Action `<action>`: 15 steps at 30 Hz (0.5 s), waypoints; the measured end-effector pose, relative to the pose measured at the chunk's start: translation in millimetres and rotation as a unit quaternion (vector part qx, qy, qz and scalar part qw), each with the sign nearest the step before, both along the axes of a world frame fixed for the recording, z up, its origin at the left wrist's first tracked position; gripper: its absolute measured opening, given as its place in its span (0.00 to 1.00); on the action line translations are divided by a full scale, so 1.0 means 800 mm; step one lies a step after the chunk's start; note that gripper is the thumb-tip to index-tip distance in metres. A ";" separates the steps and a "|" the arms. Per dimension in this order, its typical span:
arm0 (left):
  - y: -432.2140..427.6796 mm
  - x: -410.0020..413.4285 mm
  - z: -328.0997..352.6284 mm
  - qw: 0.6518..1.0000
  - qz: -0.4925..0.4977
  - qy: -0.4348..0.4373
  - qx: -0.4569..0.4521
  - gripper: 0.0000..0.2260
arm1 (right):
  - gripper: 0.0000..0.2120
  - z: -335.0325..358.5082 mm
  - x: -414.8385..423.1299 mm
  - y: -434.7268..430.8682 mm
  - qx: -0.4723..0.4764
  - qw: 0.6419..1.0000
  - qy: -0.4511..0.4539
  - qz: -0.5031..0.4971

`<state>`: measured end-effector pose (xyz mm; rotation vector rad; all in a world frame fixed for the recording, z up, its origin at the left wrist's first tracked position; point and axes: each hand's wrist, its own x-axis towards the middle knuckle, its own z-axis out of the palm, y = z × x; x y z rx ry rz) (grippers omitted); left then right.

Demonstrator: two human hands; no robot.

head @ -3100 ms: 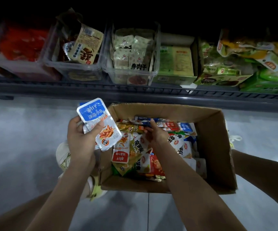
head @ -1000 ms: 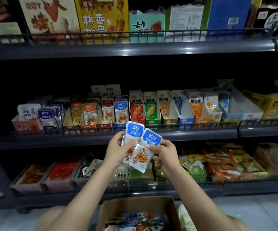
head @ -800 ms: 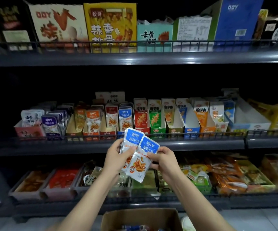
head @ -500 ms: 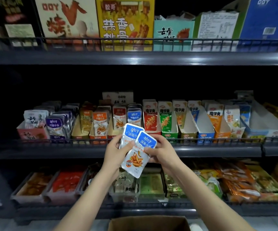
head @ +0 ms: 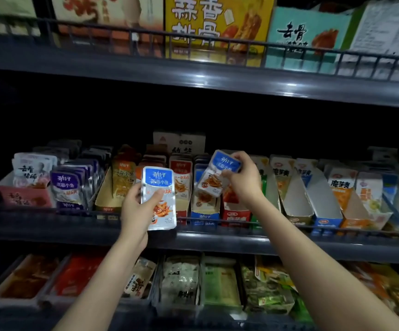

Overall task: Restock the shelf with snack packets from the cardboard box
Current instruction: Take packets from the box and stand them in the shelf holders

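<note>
Snack packet (head: pixel 159 197): upright, centre frame.
Second packet (head: pixel 217 173): tilted above blue carton (head: pixel 204 216), just right of centre; contact unclear, dim.
Left grip (head: pixel 135 211): curled round first packet's lower side.
Right grip (head: pixel 243 181): pinches second's top corner.
Handling: probably light, floppy, slick foil; hold sealed edges.

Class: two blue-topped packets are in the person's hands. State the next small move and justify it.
Probably the right hand slides its tilted packet down into the blue-fronted tray directly beneath, where matching blue packets stand. The left hand holds the second packet upright nearby.
</note>
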<state>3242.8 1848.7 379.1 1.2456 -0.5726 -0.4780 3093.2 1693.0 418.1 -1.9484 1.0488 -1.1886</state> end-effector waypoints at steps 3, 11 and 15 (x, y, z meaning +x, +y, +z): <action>-0.012 0.002 -0.004 1.000 -0.012 0.001 -0.007 0.11 | 0.15 -0.018 0.016 -0.018 -0.041 0.992 0.122 -0.004; -0.032 -0.004 -0.016 0.999 -0.031 -0.017 0.001 0.11 | 0.19 -0.053 0.032 -0.044 -0.208 0.928 0.302 -0.073; -0.035 -0.003 -0.015 0.999 -0.033 -0.016 0.010 0.17 | 0.20 -0.056 0.041 -0.047 -0.216 0.930 0.281 -0.095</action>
